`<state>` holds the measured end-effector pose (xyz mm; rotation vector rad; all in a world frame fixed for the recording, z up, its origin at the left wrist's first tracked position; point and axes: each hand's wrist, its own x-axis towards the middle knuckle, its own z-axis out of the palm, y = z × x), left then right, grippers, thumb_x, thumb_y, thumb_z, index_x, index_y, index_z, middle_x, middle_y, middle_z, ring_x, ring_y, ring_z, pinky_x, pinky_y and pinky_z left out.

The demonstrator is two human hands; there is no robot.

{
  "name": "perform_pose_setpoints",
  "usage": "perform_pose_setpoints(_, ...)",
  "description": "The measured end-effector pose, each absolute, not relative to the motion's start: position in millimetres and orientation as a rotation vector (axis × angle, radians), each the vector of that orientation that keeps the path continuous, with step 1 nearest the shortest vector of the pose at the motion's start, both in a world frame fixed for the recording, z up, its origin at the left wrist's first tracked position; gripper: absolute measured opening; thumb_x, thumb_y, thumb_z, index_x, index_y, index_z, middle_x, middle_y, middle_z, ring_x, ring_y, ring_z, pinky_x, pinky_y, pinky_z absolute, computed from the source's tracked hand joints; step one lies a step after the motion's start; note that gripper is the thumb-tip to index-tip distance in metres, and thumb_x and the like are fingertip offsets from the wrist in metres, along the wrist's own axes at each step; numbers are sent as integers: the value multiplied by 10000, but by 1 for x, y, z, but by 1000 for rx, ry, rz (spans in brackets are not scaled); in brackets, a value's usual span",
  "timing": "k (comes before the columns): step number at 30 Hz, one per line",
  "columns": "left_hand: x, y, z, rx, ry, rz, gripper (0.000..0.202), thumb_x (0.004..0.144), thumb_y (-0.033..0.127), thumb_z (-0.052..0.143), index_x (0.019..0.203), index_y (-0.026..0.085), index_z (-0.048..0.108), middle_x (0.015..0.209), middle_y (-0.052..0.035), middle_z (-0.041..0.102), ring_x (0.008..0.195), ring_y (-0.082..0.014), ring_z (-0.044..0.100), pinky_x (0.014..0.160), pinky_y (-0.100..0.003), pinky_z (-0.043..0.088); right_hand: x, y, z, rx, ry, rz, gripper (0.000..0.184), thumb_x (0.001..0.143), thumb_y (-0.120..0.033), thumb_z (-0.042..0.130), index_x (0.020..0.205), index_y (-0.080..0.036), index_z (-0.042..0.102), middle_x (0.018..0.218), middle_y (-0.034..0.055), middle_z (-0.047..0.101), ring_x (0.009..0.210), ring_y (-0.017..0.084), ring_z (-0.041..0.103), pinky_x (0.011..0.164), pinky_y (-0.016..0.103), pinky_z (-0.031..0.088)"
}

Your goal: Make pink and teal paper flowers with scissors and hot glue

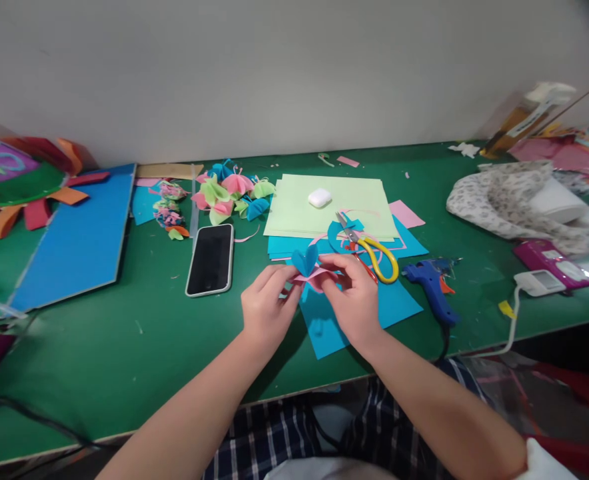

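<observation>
Between both hands is a small folded paper piece with a blue part [305, 261] standing up and a pink part [316, 280] beneath it. My left hand [270, 301] pinches its left side, fingers closed. On the other side my right hand [353, 297] also grips the pink edge between thumb and fingers. Below the hands lies a blue paper sheet [392, 308]. Just beyond the right hand, scissors with yellow handles [380, 259] rest on paper scraps. Fingers partly hide the held paper.
A stack of pale green sheets [289, 208] carries a white case [320, 197]. Folded paper flowers [234, 190] and a phone [211, 259] lie left. To the right are a blue glue gun [433, 287], a patterned cloth [494, 200] and a bottle [527, 120].
</observation>
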<state>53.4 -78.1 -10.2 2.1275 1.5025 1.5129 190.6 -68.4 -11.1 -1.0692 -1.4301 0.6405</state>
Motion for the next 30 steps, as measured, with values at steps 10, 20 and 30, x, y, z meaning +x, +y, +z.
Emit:
perform_pose_setpoints(10,56,-67,-12,1158,1325,1229,196,720,306,638,839,156,680,673,-9,679,607,-165,646,476,-236,543,194,-62,-14,-1154,-1284,808,142,768,-190,604,904,-228,622,911,38,650,834,178,635,639,296,574)
perform_pose_setpoints(20,59,-73,-5,1309,1515,1241,194,726,185,545,829,194,709,655,33,687,585,-116,626,583,-198,512,190,-61,-8,-1203,-1133,1004,124,728,-186,619,846,-222,612,777,-14,638,685,136,623,570,246,544)
perform_pose_setpoints(30,62,-75,-6,1404,1579,1196,162,746,172,543,776,210,697,594,63,650,565,-91,594,542,-163,427,186,-67,-12,-1263,-1315,817,126,763,-172,578,874,-213,624,851,16,636,779,152,606,589,236,512)
